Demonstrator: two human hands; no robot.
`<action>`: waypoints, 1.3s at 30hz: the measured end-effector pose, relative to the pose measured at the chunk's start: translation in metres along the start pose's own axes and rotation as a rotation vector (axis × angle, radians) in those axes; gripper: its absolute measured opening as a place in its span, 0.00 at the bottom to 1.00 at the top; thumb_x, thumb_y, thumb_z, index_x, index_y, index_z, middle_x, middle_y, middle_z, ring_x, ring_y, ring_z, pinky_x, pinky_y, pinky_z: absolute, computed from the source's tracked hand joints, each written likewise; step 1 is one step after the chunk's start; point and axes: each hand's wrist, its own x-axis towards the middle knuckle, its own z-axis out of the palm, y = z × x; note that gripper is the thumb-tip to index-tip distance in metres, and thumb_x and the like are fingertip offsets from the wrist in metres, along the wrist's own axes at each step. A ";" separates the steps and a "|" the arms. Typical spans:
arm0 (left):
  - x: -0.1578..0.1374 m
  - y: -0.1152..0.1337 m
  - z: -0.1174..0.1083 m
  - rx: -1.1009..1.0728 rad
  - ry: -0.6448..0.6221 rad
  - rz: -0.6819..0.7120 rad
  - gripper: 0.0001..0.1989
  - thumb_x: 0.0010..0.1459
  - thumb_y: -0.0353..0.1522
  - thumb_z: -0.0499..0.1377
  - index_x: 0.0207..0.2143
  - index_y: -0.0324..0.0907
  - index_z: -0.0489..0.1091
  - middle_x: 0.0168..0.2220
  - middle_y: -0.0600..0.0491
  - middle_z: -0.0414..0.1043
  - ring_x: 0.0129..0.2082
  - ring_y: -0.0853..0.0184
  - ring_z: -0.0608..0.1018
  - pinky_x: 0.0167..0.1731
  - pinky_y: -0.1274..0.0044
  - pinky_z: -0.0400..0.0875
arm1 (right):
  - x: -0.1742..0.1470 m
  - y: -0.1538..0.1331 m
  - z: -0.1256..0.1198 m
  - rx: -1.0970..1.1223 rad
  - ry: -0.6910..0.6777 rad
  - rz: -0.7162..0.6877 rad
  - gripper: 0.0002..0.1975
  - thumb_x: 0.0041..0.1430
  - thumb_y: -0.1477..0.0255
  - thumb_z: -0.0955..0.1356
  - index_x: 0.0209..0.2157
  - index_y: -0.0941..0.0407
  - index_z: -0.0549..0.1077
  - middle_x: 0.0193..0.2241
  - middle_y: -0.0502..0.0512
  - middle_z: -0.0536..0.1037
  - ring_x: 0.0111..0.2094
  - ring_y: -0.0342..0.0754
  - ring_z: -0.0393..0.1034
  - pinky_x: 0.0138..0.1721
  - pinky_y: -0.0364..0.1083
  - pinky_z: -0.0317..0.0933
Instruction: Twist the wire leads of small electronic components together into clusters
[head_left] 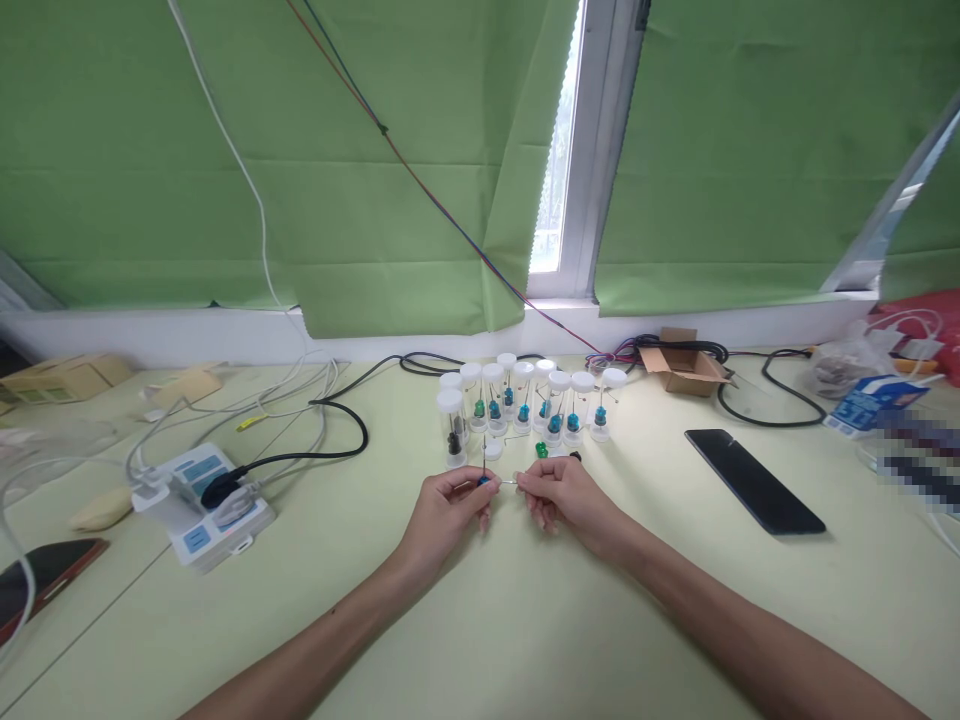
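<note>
Above the table's middle, my left hand pinches a small blue plastic piece with a thin dark rod standing up from it. Thumb and finger of my right hand are closed on one end of a thin metal wire, which reaches across to the blue piece. Just beyond my hands stand several clear vials with white caps, holding blue, green or black pieces on wires. A loose white cap, a green piece and a bent wire lie in front of them.
On the left are a white power strip with plugs and tangled cables. To the right lie a black phone, an opened cardboard box and a blue-and-white carton. Green blinds hang behind the table.
</note>
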 end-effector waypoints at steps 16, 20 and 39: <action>-0.003 0.001 0.003 0.126 0.027 0.107 0.10 0.54 0.39 0.62 0.27 0.40 0.75 0.21 0.55 0.67 0.20 0.70 0.66 0.24 0.77 0.62 | -0.001 -0.001 0.001 0.074 -0.062 0.058 0.21 0.49 0.56 0.74 0.21 0.59 0.69 0.16 0.46 0.68 0.15 0.36 0.60 0.17 0.38 0.54; -0.002 0.000 0.002 0.118 0.032 0.114 0.11 0.55 0.39 0.62 0.27 0.40 0.74 0.22 0.55 0.66 0.21 0.70 0.66 0.24 0.77 0.63 | -0.002 -0.001 0.004 -0.122 0.016 -0.078 0.20 0.51 0.54 0.72 0.29 0.58 0.70 0.18 0.46 0.71 0.17 0.40 0.65 0.19 0.40 0.59; -0.002 0.000 0.001 0.046 0.000 0.083 0.10 0.56 0.38 0.62 0.28 0.40 0.73 0.19 0.57 0.63 0.21 0.72 0.65 0.25 0.78 0.63 | 0.004 0.009 -0.020 -1.113 0.067 -0.999 0.12 0.70 0.72 0.59 0.36 0.56 0.72 0.31 0.57 0.73 0.30 0.46 0.68 0.31 0.43 0.61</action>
